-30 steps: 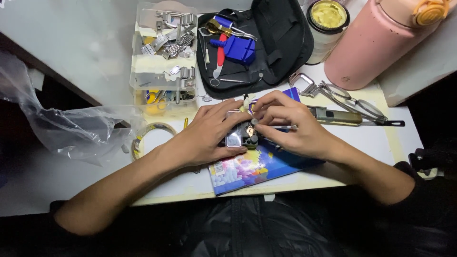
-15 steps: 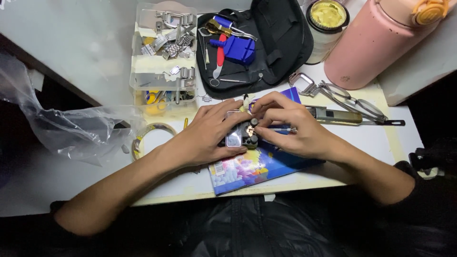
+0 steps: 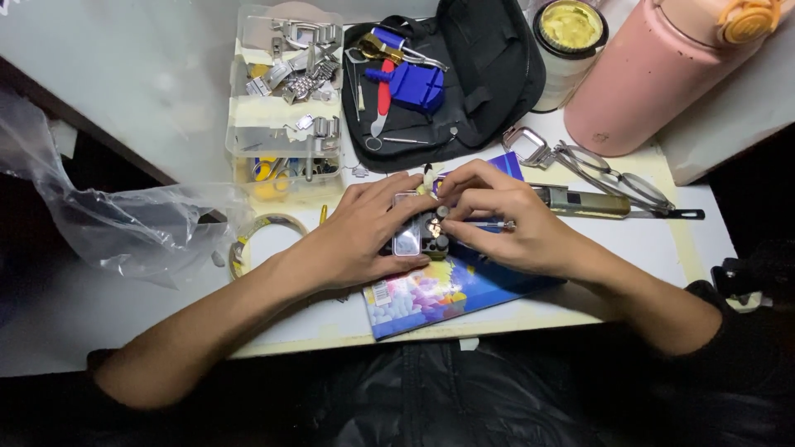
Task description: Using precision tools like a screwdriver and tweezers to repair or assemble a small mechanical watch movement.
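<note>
Left hand & right hand on watch, colourful booklet beneath

Bare forearms, black sleeves pushed up, black clothing below.

One head-worn camera looks almost straight down, close over the surface, with both forearms entering from the bottom edge
</note>
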